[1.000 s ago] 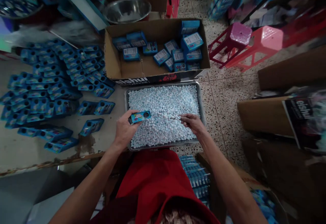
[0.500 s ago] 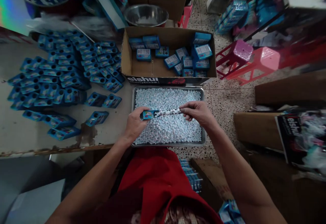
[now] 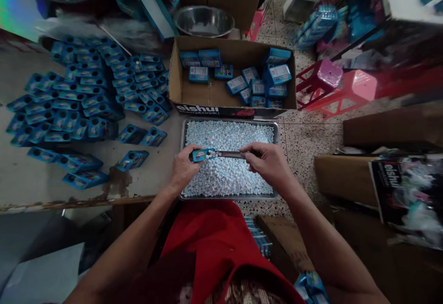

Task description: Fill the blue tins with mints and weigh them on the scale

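A pale worktop (image 3: 20,170) is seen at the left, largely covered by rows of blue boxes (image 3: 100,128) with dark round openings. Beside it, an open cardboard carton (image 3: 199,95) marked "eishui" is loosely stocked with more blue boxes. Against its near side, a shallow metal tray (image 3: 276,175) is set. Above the tray, the scoop (image 3: 230,154), slim and trough-like, is gripped at its end by the right hand (image 3: 266,160), fingers pinched together. Its tip is held at the open end of a narrow blue packet (image 3: 199,156), around which the left hand's (image 3: 183,169) fingers are closed. White and pale-blue pellets (image 3: 221,181) are spread through the tray, and a few are gathered where scoop and packet meet
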Motion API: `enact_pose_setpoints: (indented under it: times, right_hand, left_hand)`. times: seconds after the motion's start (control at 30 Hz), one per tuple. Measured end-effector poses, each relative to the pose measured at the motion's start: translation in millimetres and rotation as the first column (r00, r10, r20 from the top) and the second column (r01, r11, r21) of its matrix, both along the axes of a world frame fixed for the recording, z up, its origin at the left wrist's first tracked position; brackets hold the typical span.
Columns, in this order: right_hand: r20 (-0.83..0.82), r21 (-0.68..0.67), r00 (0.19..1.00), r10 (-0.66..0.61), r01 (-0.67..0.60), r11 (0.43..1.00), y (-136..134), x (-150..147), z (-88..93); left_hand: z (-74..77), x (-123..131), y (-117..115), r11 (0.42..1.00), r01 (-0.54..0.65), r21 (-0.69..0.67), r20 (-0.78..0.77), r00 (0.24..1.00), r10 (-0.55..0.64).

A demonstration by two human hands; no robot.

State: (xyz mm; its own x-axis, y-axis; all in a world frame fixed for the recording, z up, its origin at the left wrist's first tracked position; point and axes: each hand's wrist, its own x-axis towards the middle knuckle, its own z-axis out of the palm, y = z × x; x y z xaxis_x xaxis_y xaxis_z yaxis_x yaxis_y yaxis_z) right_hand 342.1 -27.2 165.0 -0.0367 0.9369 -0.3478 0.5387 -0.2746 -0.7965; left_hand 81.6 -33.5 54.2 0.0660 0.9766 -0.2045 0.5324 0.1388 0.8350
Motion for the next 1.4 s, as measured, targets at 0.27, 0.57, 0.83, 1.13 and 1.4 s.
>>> enact_pose_setpoints:
  times: [0.27,0.57,0.83,1.13,1.4]
  right_hand:
    - [-0.089,-0.032,0.980,-0.177,0.175,0.984,-15.5,6.4,-2.7]
    - [-0.245,-0.176,0.874,-0.420,0.386,0.905,-43.5,44.8,-10.2]
    - [-0.081,-0.228,0.714,-0.695,0.666,0.711,-84.8,102.4,-141.7]
    - [-0.306,-0.487,0.646,-0.699,0.525,0.698,-72.2,92.0,-176.2]
    - [-0.460,-0.531,0.657,-0.597,0.336,0.778,-49.0,84.6,-120.5]
  left_hand:
    - [-12.7,6.3,9.5,1.000,-0.020,-0.012,0.112,0.993,0.021]
    - [-24.4,24.2,19.3,0.981,-0.020,-0.190,0.349,0.933,0.086]
    - [-27.6,27.3,24.1,0.955,0.059,-0.290,0.555,0.824,0.118]
    - [-29.6,11.6,20.8,0.944,-0.069,-0.323,0.438,0.873,0.214]
    - [-20.5,18.7,21.5,0.991,0.037,-0.128,0.220,0.975,-0.008]
